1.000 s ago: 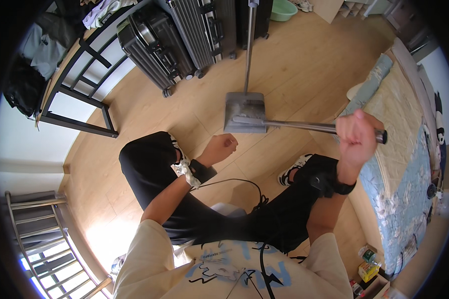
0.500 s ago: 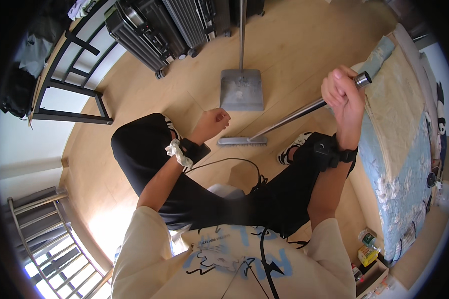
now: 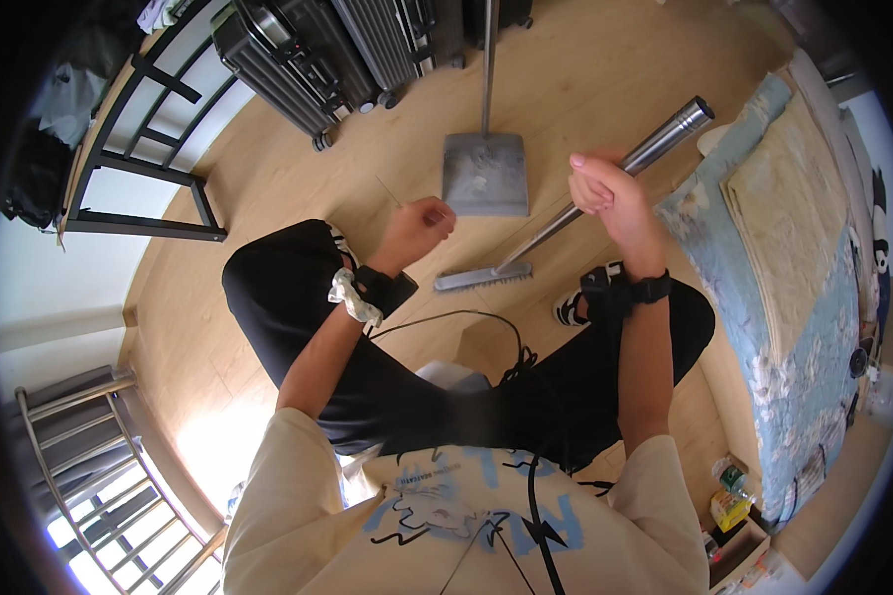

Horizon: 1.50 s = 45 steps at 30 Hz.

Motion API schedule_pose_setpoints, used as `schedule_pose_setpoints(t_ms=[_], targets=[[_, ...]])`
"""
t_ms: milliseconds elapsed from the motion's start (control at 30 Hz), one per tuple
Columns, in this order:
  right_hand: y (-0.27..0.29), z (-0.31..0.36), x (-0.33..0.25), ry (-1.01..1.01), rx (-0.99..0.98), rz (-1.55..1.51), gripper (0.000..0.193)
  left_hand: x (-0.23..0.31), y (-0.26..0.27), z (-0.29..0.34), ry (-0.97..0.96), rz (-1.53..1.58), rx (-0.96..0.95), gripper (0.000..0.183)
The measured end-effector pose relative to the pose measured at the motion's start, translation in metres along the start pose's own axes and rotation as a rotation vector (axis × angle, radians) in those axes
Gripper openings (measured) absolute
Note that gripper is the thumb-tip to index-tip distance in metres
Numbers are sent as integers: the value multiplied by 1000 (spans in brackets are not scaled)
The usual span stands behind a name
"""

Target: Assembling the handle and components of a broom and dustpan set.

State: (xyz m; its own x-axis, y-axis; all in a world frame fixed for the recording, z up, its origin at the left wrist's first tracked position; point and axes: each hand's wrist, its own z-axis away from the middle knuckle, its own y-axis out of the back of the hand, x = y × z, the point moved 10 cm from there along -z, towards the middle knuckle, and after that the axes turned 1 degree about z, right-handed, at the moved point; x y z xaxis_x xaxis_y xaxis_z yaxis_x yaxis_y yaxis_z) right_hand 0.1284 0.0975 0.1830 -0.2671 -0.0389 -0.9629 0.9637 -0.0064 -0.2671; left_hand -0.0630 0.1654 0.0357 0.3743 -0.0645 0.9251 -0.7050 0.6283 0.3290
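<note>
A broom slants across the middle of the view, its metal handle (image 3: 671, 136) rising to the right and its grey bristled head (image 3: 481, 278) on the wooden floor. My right hand (image 3: 608, 196) is closed on the handle partway up, and the upper end sticks out beyond it. Just above the broom head, my left hand (image 3: 422, 226) hangs with fingers curled in and nothing visible in them. A grey dustpan (image 3: 486, 178) with an upright metal handle stands on the floor beyond both hands. Some pale bits show in its pan.
Dark suitcases (image 3: 288, 74) stand at the far left, beside a black metal frame (image 3: 149, 226). A bed with blue bedding (image 3: 764, 327) runs along the right. A black cable (image 3: 491, 317) loops between my legs. A small open box (image 3: 744, 550) sits at lower right.
My right hand has moved left and sits lower on the broom handle, with more handle showing beyond it. The handle's top has swung left and up; the broom head has barely moved.
</note>
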Motion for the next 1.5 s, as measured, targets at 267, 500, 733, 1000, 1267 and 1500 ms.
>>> schedule_pose_setpoints(t_ms=[267, 500, 733, 1000, 1267, 1500], targets=[[-40, 24, -10, 61, 277, 79, 48, 50, -111, 38, -297, 56, -273, 72], [-45, 32, -5, 44, 307, -40, 47, -26, -151, 35, 129, 210, -135, 28], [-48, 24, 11, -13, 336, 39, 42, -29, -149, 43, 87, 210, -253, 28], [-41, 22, 24, 34, 391, 170, 35, -50, -153, 16, 77, 110, -229, 27], [-57, 34, -11, 87, 264, 202, 42, -13, -129, 20, 67, 126, -70, 22], [-26, 23, 23, 114, 471, 105, 41, -33, -130, 15, -34, 30, -51, 25]])
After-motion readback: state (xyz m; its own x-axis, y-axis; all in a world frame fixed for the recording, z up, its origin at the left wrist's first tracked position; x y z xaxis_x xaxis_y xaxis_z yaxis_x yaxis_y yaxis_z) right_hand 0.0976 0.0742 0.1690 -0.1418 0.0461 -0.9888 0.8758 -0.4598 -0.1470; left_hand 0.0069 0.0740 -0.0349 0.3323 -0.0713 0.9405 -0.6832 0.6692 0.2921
